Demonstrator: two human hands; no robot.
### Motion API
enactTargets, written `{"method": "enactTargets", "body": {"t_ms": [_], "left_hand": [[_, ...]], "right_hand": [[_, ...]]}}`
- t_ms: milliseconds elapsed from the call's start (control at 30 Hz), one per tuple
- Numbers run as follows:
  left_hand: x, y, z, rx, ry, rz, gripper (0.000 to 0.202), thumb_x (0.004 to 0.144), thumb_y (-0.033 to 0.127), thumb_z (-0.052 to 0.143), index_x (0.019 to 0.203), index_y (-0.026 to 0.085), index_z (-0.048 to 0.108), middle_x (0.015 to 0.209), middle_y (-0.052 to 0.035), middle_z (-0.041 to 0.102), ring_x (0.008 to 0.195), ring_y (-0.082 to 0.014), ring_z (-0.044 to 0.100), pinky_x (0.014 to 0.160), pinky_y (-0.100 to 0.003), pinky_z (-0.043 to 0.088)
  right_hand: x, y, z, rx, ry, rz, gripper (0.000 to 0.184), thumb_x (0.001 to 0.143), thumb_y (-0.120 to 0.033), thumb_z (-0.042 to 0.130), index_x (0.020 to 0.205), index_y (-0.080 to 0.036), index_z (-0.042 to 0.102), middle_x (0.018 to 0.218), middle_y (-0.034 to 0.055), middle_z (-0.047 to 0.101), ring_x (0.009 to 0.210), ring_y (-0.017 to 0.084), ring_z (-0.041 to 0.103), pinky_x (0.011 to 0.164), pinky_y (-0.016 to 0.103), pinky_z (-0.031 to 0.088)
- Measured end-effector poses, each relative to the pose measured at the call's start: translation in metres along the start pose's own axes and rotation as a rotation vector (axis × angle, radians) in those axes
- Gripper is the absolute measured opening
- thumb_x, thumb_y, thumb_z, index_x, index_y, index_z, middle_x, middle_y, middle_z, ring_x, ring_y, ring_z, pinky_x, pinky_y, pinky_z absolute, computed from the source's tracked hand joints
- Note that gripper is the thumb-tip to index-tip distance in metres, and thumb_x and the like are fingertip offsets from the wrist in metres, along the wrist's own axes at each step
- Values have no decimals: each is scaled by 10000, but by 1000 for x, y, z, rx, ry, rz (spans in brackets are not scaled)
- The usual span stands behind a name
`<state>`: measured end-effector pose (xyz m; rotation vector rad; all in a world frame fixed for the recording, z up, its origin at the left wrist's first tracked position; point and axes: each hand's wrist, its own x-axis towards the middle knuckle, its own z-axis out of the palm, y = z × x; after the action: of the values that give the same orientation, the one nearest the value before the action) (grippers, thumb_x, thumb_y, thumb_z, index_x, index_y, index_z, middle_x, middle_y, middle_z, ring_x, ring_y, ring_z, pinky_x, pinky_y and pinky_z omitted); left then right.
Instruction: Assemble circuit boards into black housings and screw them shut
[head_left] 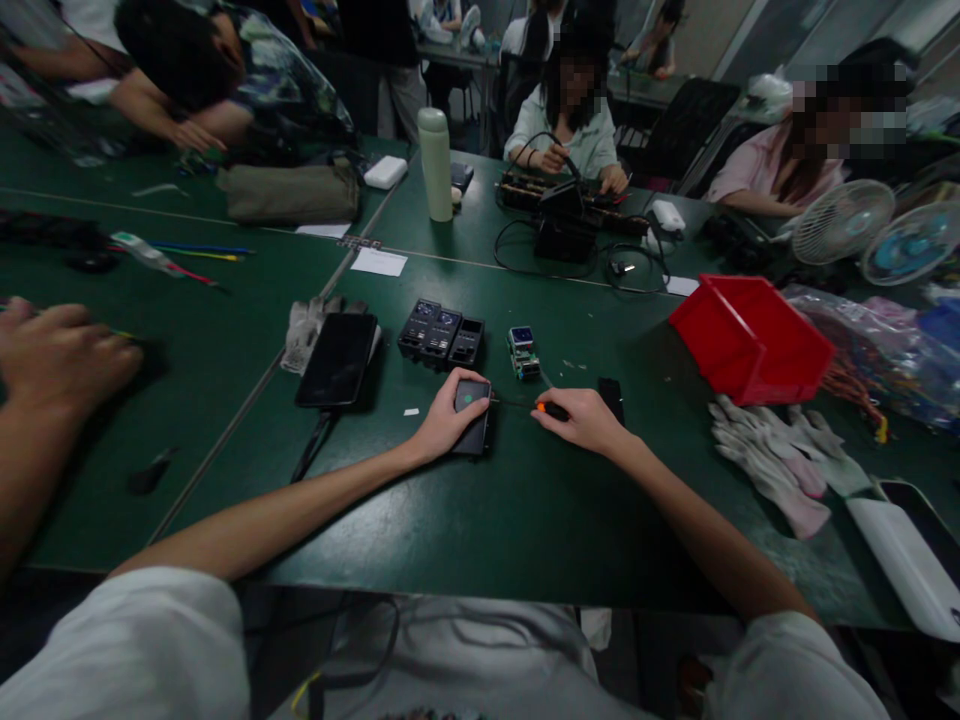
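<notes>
On the green table, my left hand (448, 415) grips a small black box-shaped device (472, 432) with a green dot on its top. From the right, my right hand (576, 418) holds a screwdriver (553, 410) with a black and orange handle. Its thin shaft points left, and the tip is at the device's right side. Beyond the device stand several black plastic housings (441, 333) close together. A small circuit board with a display (523, 352) lies to their right. Partly behind my right hand is a flat black piece (611, 400).
A phone (337, 360) with a cable rests on gloves at left. To the right are a red bin (750, 335), more gloves (784, 460) and a white case (904, 565). A green bottle (436, 165) stands farther back. A co-worker's hand (64, 355) is at far left; others sit opposite.
</notes>
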<state>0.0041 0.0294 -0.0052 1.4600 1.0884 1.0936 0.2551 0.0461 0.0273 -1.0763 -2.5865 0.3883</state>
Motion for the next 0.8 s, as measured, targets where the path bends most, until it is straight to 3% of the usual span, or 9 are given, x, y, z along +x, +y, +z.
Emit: {"method": "enactTargets", "body": {"t_ms": [800], "left_hand": [[0,0,0,36,9,4,326,807,384,601,1055,200,495,1046,-27,617,905,-176,598,873,-334,458]], "right_hand": [[0,1,2,1,-3,-4,269,913,-386,513,990,-153,625,865,71,697,741,173,640,677,273,469]]}}
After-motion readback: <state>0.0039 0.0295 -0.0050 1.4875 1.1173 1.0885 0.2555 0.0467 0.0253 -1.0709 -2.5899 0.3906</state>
